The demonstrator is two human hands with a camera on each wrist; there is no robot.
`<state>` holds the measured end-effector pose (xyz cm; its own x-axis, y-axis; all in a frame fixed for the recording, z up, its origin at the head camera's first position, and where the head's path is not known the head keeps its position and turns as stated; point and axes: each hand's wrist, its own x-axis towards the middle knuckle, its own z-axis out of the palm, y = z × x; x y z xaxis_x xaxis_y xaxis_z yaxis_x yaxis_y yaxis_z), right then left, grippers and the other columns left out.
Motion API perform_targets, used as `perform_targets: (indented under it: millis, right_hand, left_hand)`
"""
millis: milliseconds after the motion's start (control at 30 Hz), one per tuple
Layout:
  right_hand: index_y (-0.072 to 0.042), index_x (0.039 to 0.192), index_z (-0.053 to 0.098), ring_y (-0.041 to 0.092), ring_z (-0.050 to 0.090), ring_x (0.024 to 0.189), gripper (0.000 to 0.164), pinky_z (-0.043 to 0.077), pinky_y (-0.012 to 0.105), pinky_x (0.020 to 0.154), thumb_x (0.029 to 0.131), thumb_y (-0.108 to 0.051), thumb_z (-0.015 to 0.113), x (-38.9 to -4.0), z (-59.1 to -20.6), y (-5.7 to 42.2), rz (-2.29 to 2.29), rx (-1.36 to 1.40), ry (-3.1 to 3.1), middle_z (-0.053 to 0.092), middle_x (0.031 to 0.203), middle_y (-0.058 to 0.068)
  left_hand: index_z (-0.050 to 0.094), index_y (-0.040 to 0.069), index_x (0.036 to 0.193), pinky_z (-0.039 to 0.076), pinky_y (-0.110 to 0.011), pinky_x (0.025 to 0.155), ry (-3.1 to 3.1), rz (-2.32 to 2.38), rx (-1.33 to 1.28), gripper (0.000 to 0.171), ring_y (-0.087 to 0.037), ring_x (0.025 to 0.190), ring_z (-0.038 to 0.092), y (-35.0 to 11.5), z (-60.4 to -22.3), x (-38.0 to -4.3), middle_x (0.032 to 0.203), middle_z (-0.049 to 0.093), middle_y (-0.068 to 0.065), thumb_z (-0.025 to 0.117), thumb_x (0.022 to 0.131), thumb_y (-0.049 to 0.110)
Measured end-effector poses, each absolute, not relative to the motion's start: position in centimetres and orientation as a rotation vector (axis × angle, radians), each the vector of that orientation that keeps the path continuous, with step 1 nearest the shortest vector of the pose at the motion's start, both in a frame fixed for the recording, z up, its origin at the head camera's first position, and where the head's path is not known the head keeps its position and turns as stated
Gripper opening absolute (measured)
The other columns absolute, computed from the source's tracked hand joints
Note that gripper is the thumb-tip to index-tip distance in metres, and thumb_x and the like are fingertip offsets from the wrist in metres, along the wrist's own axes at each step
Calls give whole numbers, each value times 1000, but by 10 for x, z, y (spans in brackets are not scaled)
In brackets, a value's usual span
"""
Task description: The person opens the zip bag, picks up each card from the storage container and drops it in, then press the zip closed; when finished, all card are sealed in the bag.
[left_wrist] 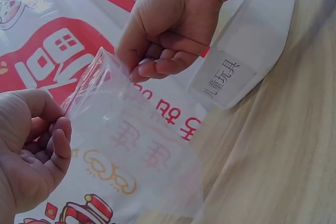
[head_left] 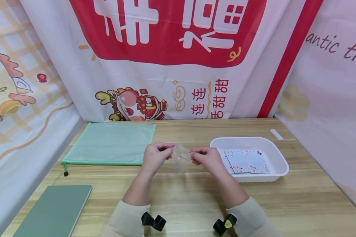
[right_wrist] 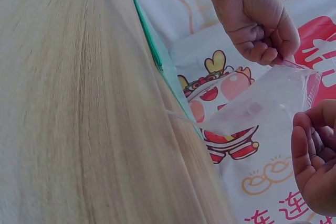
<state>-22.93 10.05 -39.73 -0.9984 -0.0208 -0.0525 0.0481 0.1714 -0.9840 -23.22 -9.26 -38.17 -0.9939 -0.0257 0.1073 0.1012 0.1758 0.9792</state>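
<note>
A clear plastic zip bag [head_left: 181,158] hangs between both hands above the middle of the table. My left hand [head_left: 155,158] pinches one side of its mouth between thumb and forefinger, the other fingers curled in. On the opposite side, my right hand [head_left: 208,159] pinches the mouth edge with thumb and fingertips. The left wrist view shows the bag [left_wrist: 142,135] stretched along its top, the left hand [left_wrist: 31,150] at one corner and the right hand [left_wrist: 173,30] at the other. Seen from the right wrist, the bag [right_wrist: 262,100] droops toward the table, see-through.
Right of the hands stands a white plastic tray [head_left: 255,178] holding several printed cards [head_left: 240,161]. Behind it lies a small white block [head_left: 276,135]. A mint-green mesh zipper pouch [head_left: 109,144] lies at back left, a green notebook [head_left: 54,210] at front left. Printed cloths hang around the table.
</note>
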Motion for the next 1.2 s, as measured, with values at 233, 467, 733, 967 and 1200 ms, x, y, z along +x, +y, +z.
perform_targets:
  millis: [233,467,733,967,1200]
  right_hand:
    - [7,106,71,7,65,64,25,57,24,67,87,-8,67,-229,-395,102,-1991,11,2317,74,80,7]
    - [9,109,69,8,65,64,28,58,25,67,86,-6,66,-227,-393,103,-2036,-29,2245,73,80,2]
    - [12,110,67,6,65,65,28,57,23,65,87,-4,64,-227,-396,103,-2041,-50,2216,73,79,1]
    - [11,108,68,6,64,64,27,56,22,65,88,-5,64,-226,-393,102,-2003,-3,2268,74,86,14]
    - [10,108,69,6,64,64,26,57,23,66,87,-5,64,-228,-395,103,-1990,21,2277,74,87,15]
  left_hand:
    - [60,10,133,51,-40,92,-2475,-1711,-430,56,-23,107,57,-88,-386,-226,122,61,-11,79,80,19]
    - [17,11,157,9,-56,122,-2656,-995,-804,127,-31,150,19,-86,-398,-227,161,25,-13,90,59,47]
    - [35,7,148,11,-55,122,-2559,-1009,-818,110,-28,136,42,-85,-405,-230,144,48,-13,90,60,42]
    - [50,6,136,37,-50,109,-2441,-1035,-839,88,-26,122,50,-89,-403,-232,129,59,-10,89,62,35]
    - [59,7,127,41,-48,105,-2394,-986,-864,72,-25,119,55,-93,-400,-233,124,64,-8,87,67,34]
